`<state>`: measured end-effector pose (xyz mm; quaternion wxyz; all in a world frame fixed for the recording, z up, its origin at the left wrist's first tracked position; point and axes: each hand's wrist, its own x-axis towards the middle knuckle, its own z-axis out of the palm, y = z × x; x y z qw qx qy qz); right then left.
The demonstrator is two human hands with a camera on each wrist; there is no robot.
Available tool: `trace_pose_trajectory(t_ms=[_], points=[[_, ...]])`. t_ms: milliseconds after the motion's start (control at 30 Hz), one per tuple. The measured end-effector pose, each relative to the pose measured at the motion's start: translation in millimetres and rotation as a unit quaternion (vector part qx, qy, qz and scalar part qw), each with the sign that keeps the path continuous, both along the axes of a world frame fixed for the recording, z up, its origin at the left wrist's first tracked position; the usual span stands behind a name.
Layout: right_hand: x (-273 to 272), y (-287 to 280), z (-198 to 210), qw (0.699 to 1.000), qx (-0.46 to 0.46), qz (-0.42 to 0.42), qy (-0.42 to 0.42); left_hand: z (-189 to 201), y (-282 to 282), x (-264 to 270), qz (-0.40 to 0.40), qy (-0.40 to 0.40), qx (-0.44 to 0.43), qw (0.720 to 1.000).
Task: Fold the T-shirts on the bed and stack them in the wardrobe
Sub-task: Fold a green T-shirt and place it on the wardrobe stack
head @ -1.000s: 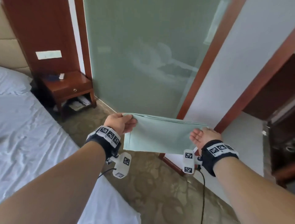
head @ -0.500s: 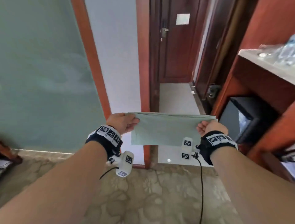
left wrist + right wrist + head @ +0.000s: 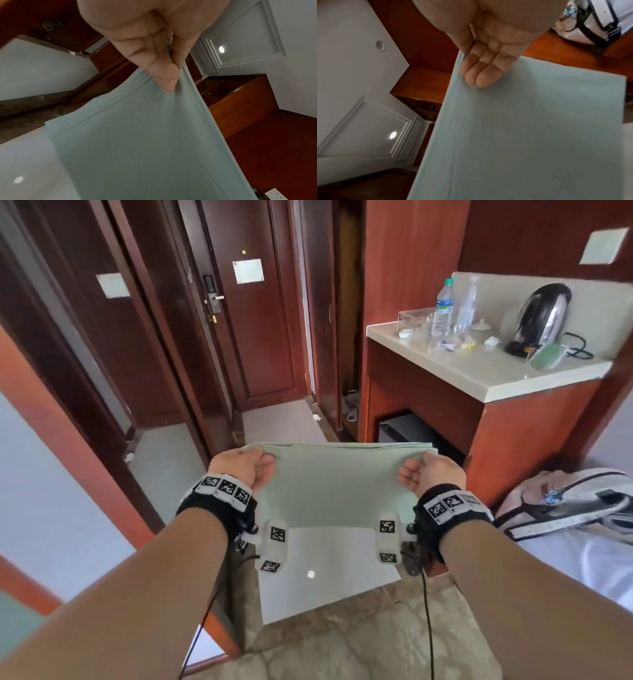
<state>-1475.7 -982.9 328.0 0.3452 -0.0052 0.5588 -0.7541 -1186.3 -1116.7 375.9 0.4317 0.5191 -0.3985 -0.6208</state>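
Note:
A folded pale green T-shirt [image 3: 337,481] hangs flat in the air in front of me, held by its top edge. My left hand [image 3: 245,467] pinches its upper left corner, thumb in front and fingers behind; the left wrist view shows the hand [image 3: 164,70] pinching the shirt [image 3: 145,142]. My right hand [image 3: 426,470] grips the upper right corner. In the right wrist view, fingers [image 3: 481,73] lie flat on the cloth [image 3: 522,135] with the thumb on its other side. The bed is out of view, and I see no wardrobe interior.
Ahead runs an entry corridor with a dark wooden door [image 3: 253,326]. At right stands a wooden counter [image 3: 479,371] bearing water bottles [image 3: 443,308] and a kettle [image 3: 543,313], with a small black fridge [image 3: 411,429] below. A white bag [image 3: 575,501] lies at right. Patterned carpet [image 3: 342,642] underfoot.
My view has swung right, from the bed and frosted glass panel to the corridor and counter. Both hands still hold the shirt at the same height, and the right hand's grip has tightened.

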Motion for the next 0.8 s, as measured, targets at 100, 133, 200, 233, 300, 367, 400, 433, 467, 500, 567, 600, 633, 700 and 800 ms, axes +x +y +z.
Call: trace_pose_trajectory(t_ms=[100,133,200,233,300,367,400,433,467,500,567,600,633,700,800], points=[[-15.8,-35.1,1.8,1.000,0.003,0.008,0.021,-1.0,-41.0,-17.1,-0.007,0.003,-0.015,1.000],[-21.3,-49.0,1.6,1.000,0.008,0.007,0.030,-0.6,-55.5,-21.0,-0.007,-0.003,-0.023,1.000],[-31.8,-79.0,6.9,0.999,0.008,0.004,0.046,1.0,-88.1,-29.9,-0.012,-0.015,-0.035,0.999],[-37.3,-95.7,12.2,0.998,0.007,0.004,0.058,1.9,-109.2,-35.1,-0.019,-0.023,-0.041,0.999],[-48.6,-129.7,25.1,0.996,0.014,-0.005,0.092,7.9,-153.0,-47.5,-0.041,-0.042,-0.061,0.996],[-61.2,-167.1,43.2,0.992,0.025,-0.025,0.124,20.2,-200.7,-61.0,-0.067,-0.068,-0.098,0.991],[-68.3,-186.2,54.1,0.989,0.029,-0.034,0.138,29.1,-224.2,-68.0,-0.081,-0.083,-0.121,0.986],[-75.6,-204.8,64.6,0.988,0.031,-0.041,0.147,37.4,-246.7,-74.5,-0.090,-0.093,-0.139,0.982],[-82.7,-223.4,73.9,0.987,0.030,-0.045,0.153,45.6,-268.5,-80.3,-0.093,-0.093,-0.151,0.980],[-89.4,-242.0,83.1,0.986,0.028,-0.045,0.158,53.1,-291.1,-87.0,-0.095,-0.086,-0.159,0.979],[-100.7,-277.6,96.5,0.984,0.021,-0.043,0.170,66.2,-334.5,-102.4,-0.096,-0.043,-0.144,0.984],[-106.6,-296.4,100.1,0.984,0.017,-0.041,0.172,71.4,-353.6,-111.3,-0.097,-0.012,-0.125,0.987],[-112.2,-315.1,102.3,0.984,0.018,-0.037,0.173,73.3,-372.9,-120.5,-0.103,0.011,-0.111,0.988],[-123.4,-350.7,103.6,0.985,0.021,-0.033,0.167,71.5,-408.7,-140.1,-0.107,0.040,-0.096,0.989],[-147.2,-405.4,102.7,0.986,0.014,-0.032,0.166,61.1,-468.8,-166.7,-0.097,0.087,-0.084,0.988]])
